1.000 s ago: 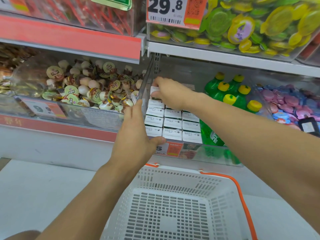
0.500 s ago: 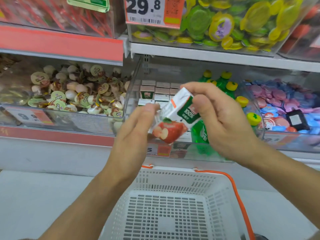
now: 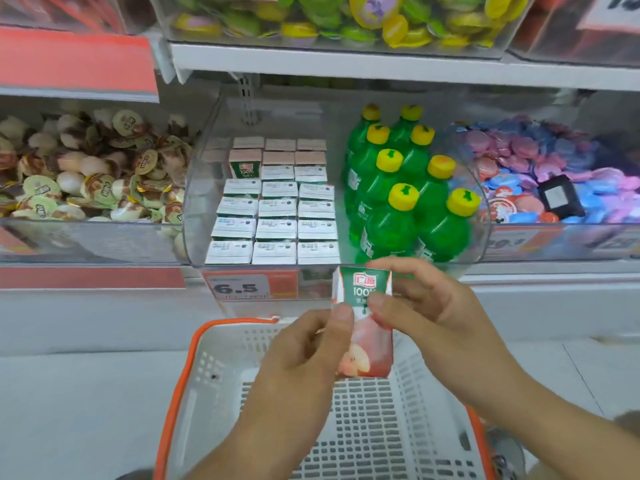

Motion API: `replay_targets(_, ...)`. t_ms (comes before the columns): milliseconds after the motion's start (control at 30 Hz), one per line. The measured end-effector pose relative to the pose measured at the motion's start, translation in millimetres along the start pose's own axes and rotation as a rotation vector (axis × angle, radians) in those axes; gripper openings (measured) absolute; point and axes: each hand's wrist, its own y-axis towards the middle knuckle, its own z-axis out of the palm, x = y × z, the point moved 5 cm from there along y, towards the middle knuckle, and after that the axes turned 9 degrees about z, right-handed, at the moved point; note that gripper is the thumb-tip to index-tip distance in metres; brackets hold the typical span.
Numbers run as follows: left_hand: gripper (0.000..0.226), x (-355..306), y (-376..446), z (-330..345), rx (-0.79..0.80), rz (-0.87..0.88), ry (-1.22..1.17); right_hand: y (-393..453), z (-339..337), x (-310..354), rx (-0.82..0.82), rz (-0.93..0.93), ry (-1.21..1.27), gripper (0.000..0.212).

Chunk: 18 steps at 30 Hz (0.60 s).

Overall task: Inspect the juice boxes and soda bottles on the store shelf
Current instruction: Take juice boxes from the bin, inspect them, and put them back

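I hold one small juice box (image 3: 366,344) upright in front of the shelf, above the basket. Its top is green with "100%" and its lower half shows red apples. My left hand (image 3: 301,362) pinches its left edge with thumb and fingers. My right hand (image 3: 433,313) grips its right side and top. Behind it, a clear bin (image 3: 194,202) holds several rows of juice boxes (image 3: 277,209) seen from their white tops. Several green soda bottles (image 3: 405,195) with yellow caps stand to their right in the same bin.
A white shopping basket (image 3: 214,375) with an orange rim sits below my hands. Neighbouring clear bins hold jelly cups (image 3: 90,168) at left and pink and blue packets (image 3: 540,168) at right. A 6.5 price tag (image 3: 239,289) hangs under the juice bin. An upper shelf holds yellow-green snacks (image 3: 346,19).
My right hand took a juice box from the back of the bin and brought it down toward me. Both hands now hold it upright over the basket, lower than before.
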Motion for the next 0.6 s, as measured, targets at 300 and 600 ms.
replay_targets(300, 0.034, 16, 2, -1, -0.028, -0.122, -0.097, 0, 7, -28, 0.23, 0.081, 0.024, 0.069)
replay_targets(600, 0.04, 16, -1, -10, -0.122, -0.189, -0.216, 2, 11, -27, 0.378, -0.004, 0.09, 0.081)
